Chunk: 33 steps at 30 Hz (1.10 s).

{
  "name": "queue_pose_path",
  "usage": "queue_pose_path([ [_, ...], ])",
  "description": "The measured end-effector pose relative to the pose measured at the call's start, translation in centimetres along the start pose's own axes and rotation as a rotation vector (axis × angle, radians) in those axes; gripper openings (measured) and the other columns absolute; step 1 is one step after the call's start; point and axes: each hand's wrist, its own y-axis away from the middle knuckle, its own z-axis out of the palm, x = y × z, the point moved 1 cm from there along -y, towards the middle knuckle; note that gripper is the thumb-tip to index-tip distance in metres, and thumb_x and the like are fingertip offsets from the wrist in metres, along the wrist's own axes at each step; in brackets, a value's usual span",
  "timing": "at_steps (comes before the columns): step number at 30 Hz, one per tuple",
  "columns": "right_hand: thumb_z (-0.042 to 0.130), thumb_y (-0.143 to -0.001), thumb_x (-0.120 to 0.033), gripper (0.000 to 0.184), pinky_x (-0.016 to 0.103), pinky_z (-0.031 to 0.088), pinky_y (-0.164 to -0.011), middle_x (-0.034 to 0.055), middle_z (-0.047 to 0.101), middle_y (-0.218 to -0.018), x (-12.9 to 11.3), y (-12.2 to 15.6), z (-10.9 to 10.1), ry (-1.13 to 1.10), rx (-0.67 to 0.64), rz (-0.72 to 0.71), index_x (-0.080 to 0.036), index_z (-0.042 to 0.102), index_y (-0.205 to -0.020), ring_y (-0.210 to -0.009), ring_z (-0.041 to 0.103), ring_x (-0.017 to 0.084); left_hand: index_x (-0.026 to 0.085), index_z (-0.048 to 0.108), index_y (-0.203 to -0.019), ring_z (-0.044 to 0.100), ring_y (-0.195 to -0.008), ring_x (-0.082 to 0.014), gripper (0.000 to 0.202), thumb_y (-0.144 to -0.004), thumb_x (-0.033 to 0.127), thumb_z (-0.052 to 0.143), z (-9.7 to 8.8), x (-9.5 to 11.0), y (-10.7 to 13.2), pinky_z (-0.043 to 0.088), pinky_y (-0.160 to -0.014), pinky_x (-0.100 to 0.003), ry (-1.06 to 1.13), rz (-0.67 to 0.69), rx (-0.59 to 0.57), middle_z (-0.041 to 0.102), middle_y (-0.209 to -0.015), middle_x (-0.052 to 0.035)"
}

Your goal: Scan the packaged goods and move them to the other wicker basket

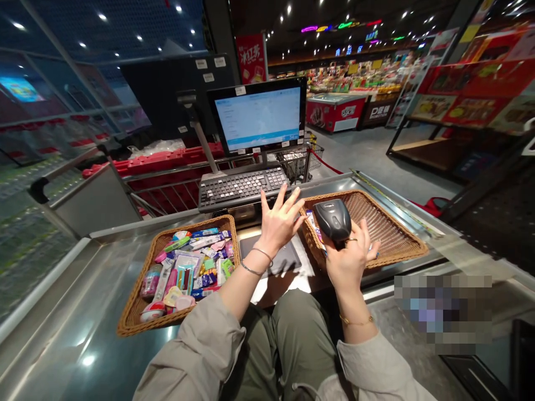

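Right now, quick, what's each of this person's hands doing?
Left hand: open, fingers spread, nothing visible in its grasp.
Right hand: holding the black scanner above the right basket.

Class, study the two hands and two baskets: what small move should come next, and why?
Probably the left hand should pick an item from the left basket: its fingers are spread and it seems to hold nothing, the right hand holds the scanner, and the left basket is full, while few items show in the right basket.
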Motion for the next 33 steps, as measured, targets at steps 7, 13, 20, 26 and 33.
queue_pose_path([
  [7, 0.061, -0.091, -0.046, 0.045, 0.074, 0.009, -0.116, 0.0177, 0.063, -0.135, -1.6, 0.2, 0.3, -0.04, -0.035, -0.017, -0.02, 0.06, -0.127, -0.146, 0.039, 0.037, 0.025, 0.063, -0.132, 0.033, -0.151, -0.0346, 0.038, -0.097, 0.041, 0.059, -2.2, -2.0, 1.7, -0.009, -0.121, -0.074, -0.024, -0.049, 0.047, 0.055, -0.15, -0.0095],
  [13, 0.064, -0.088, -0.043, 0.042, 0.073, 0.006, -0.118, 0.0162, 0.064, -0.134, -2.8, 0.5, 0.8, -0.059, -0.068, -0.061, -0.02, 0.061, -0.124, -0.146, 0.039, 0.036, 0.026, 0.064, -0.13, 0.037, -0.149, -0.0353, 0.037, -0.095, 0.04, 0.062, -3.8, -3.9, 3.3, -0.008, -0.122, -0.073, -0.043, -0.104, 0.084, 0.057, -0.148, -0.0094],
  [20, 0.063, -0.09, -0.039, 0.039, 0.074, 0.011, -0.117, 0.0149, 0.064, -0.136, -4.7, 0.8, 1.5, -0.096, -0.131, -0.111, -0.022, 0.061, -0.124, -0.147, 0.038, 0.036, 0.026, 0.067, -0.127, 0.038, -0.149, -0.0359, 0.037, -0.093, 0.041, 0.065, -6.1, -6.0, 5.3, -0.006, -0.121, -0.074, -0.068, -0.204, 0.079, 0.059, -0.145, -0.0109],
  [26, 0.058, -0.09, -0.031, 0.038, 0.072, 0.009, -0.119, 0.0141, 0.062, -0.14, -6.2, 1.4, 2.4, -0.123, -0.218, -0.142, -0.022, 0.061, -0.127, -0.149, 0.035, 0.034, 0.027, 0.067, -0.127, 0.035, -0.15, -0.0357, 0.037, -0.093, 0.041, 0.065, -8.2, -8.0, 7.7, -0.005, -0.121, -0.074, -0.096, -0.301, 0.061, 0.058, -0.147, -0.0104],
  [33, 0.056, -0.087, -0.024, 0.029, 0.07, 0.01, -0.12, 0.0139, 0.062, -0.141, -7.7, 2.3, 4.0, -0.138, -0.299, -0.221, -0.02, 0.066, -0.114, -0.15, 0.034, 0.034, 0.026, 0.066, -0.129, 0.032, -0.152, -0.0343, 0.038, -0.094, 0.04, 0.063, -10.2, -10.1, 11.4, -0.004, -0.122, -0.072, -0.189, -0.39, 0.031, 0.056, -0.148, -0.0106],
])
